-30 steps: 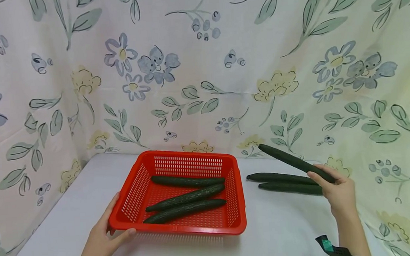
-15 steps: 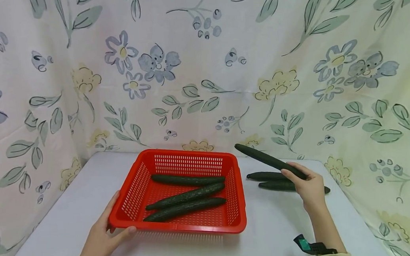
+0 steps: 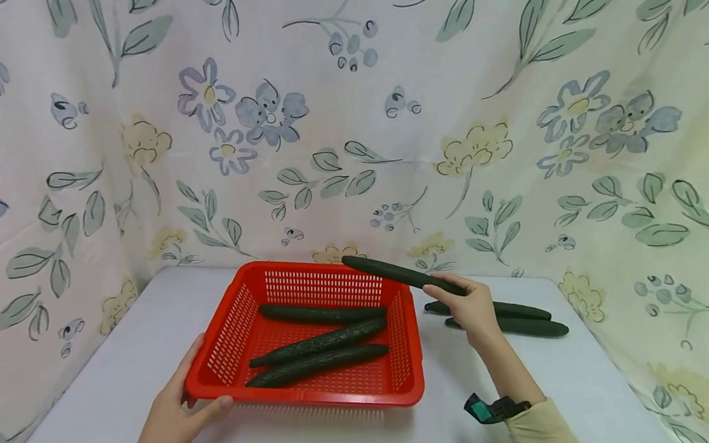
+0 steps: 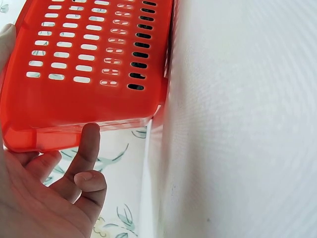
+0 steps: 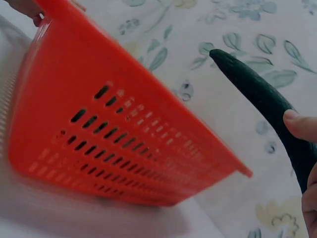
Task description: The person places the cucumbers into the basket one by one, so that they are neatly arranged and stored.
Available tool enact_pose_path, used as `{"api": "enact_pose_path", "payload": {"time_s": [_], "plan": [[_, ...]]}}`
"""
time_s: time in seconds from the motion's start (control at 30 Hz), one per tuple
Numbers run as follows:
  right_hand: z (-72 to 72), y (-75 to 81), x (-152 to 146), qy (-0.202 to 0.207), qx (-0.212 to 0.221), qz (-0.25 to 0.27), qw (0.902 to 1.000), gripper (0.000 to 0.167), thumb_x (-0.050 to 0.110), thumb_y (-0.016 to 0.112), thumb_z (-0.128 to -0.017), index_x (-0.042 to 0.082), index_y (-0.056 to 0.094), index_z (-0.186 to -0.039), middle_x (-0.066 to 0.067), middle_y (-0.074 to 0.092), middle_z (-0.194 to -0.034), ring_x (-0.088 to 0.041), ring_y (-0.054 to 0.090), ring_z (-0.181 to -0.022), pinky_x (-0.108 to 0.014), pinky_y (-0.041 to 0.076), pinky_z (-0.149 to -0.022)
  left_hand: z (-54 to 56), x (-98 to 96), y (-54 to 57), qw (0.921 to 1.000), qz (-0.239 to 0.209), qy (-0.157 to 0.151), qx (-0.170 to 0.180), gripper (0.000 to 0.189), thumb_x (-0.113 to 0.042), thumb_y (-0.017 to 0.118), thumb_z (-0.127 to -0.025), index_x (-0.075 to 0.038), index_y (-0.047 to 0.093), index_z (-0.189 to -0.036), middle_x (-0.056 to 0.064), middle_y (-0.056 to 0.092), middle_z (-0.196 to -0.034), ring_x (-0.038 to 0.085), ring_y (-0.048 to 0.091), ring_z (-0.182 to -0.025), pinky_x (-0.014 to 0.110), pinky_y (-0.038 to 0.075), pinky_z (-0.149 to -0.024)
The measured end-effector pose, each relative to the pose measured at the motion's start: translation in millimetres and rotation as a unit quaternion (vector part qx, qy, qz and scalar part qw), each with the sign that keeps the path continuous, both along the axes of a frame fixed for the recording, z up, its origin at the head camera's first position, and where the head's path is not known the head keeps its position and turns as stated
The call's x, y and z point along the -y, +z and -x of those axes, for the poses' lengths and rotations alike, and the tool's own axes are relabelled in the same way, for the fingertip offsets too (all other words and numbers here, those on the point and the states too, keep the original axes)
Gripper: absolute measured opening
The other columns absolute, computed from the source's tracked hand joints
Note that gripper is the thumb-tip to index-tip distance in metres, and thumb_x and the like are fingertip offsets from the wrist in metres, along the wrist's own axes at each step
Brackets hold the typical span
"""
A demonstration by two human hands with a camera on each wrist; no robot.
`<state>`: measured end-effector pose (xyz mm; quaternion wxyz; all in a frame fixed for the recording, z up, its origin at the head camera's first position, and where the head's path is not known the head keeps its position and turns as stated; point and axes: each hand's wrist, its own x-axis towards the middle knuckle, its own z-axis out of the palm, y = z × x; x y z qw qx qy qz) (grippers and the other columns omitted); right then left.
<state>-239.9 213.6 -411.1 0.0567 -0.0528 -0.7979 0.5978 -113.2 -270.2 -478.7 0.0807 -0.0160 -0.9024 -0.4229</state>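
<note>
My right hand (image 3: 468, 303) grips a dark green cucumber (image 3: 389, 271) by its right end. The cucumber's far tip passes over the back right rim of a red plastic basket (image 3: 305, 396); in the right wrist view the same cucumber (image 5: 257, 89) slants up beside the basket wall. Inside the basket lie three more cucumbers, one (image 3: 324, 313) along the back and two side by side nearer the front. At the front left corner my left hand (image 3: 172, 406) holds the basket, thumb on the front rim. The left wrist view shows its fingers (image 4: 89, 148) bent against the rim.
Two cucumbers lie on the white table (image 3: 496, 390) right of the basket, the nearer cucumber (image 3: 535, 326) partly behind my right wrist. A floral cloth (image 3: 347, 112) hangs behind and along the left side. A dark band (image 3: 497, 409) circles my right wrist.
My right hand has carried the cucumber leftward from above the two on the table to the basket's right rim. The left hand and the basket stay in place.
</note>
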Motion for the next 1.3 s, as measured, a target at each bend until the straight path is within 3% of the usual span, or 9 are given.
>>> {"api": "enact_pose_path", "payload": {"time_s": [0.07,0.17,0.3,0.4,0.6,0.8,0.9,1.13,1.3], "plan": [[4.3,4.5,8.0,0.016,-0.001,0.002,0.9999,0.056,0.041,0.089,-0.087,0.014,0.075,-0.134,-0.01,0.065,-0.143,-0.022,0.058,-0.118,-0.033,0.05,-0.09,-0.7,-0.6,0.1,1.0,-0.002,-0.001,0.0,0.112,-0.037,0.087,-0.089,-0.036,0.011,-0.172,0.023,0.047,-0.161,0.001,0.056,-0.108,0.026,0.054,-0.077],[11.3,13.2,20.8,0.034,-0.002,0.001,0.9994,0.056,0.041,0.089,-0.087,0.014,0.075,-0.135,-0.007,0.063,-0.149,-0.025,0.056,-0.132,-0.042,0.048,-0.104,-1.0,-1.4,0.4,1.0,-0.004,-0.002,-0.007,0.111,-0.035,0.087,-0.09,-0.037,0.012,-0.171,0.023,0.048,-0.16,-0.002,0.054,-0.105,0.026,0.052,-0.076],[20.6,24.4,38.9,0.053,-0.004,0.002,0.9986,0.053,0.04,0.088,-0.088,0.016,0.076,-0.133,-0.008,0.065,-0.143,-0.026,0.055,-0.117,-0.04,0.045,-0.089,-0.4,-1.8,1.8,1.0,-0.004,-0.002,-0.008,0.111,-0.036,0.087,-0.09,-0.038,0.011,-0.171,0.023,0.047,-0.16,-0.004,0.053,-0.105,0.025,0.052,-0.076],[27.5,31.2,54.2,0.062,-0.009,-0.002,0.998,0.048,0.038,0.087,-0.088,0.016,0.077,-0.13,-0.009,0.066,-0.137,-0.026,0.053,-0.11,-0.038,0.045,-0.086,0.3,-1.2,1.9,1.0,-0.001,0.0,-0.005,0.111,-0.037,0.087,-0.09,-0.038,0.011,-0.171,0.023,0.047,-0.161,-0.002,0.055,-0.109,0.025,0.054,-0.077],[41.0,38.7,87.1,0.071,-0.016,0.015,0.9973,0.04,0.032,0.09,-0.086,0.015,0.081,-0.122,-0.01,0.068,-0.135,-0.029,0.059,-0.122,-0.05,0.051,-0.103,0.5,-0.4,-0.1,1.0,0.001,-0.003,0.0,0.113,-0.036,0.087,-0.089,-0.031,0.011,-0.172,0.025,0.046,-0.161,0.03,0.06,-0.124,0.024,0.056,-0.08],[52.6,34.2,118.5,0.065,-0.017,0.037,0.997,0.035,0.029,0.091,-0.086,0.015,0.083,-0.117,-0.007,0.07,-0.128,-0.023,0.058,-0.111,-0.039,0.048,-0.088,0.4,-1.3,-0.7,1.0,0.0,0.0,0.001,0.112,-0.037,0.087,-0.089,-0.03,0.012,-0.172,0.024,0.045,-0.162,0.033,0.06,-0.124,0.025,0.056,-0.081],[56.3,28.8,130.7,0.064,-0.018,0.046,0.9967,0.036,0.03,0.091,-0.085,0.016,0.083,-0.118,-0.006,0.07,-0.133,-0.021,0.058,-0.111,-0.036,0.044,-0.083,0.3,-1.5,-1.0,1.0,-0.003,-0.002,0.003,0.112,-0.036,0.087,-0.09,-0.029,0.011,-0.172,0.026,0.044,-0.162,0.037,0.06,-0.126,0.025,0.056,-0.081],[57.6,20.0,159.4,0.055,-0.013,0.073,0.9957,0.031,0.03,0.093,-0.083,0.021,0.086,-0.111,0.002,0.075,-0.127,-0.023,0.064,-0.121,-0.044,0.053,-0.102,-0.4,-2.1,0.5,1.0,0.003,-0.002,0.005,0.113,-0.039,0.086,-0.09,-0.027,0.011,-0.173,0.026,0.045,-0.162,0.04,0.058,-0.127,0.023,0.055,-0.081],[60.9,13.6,168.5,0.052,-0.004,0.073,0.996,0.03,0.03,0.093,-0.083,0.019,0.086,-0.11,0.002,0.074,-0.123,-0.023,0.061,-0.121,-0.046,0.05,-0.106,0.2,-2.0,0.9,1.0,-0.002,-0.004,0.009,0.113,-0.04,0.086,-0.09,-0.031,0.009,-0.172,0.027,0.042,-0.163,0.043,0.058,-0.129,0.023,0.055,-0.08]]}}
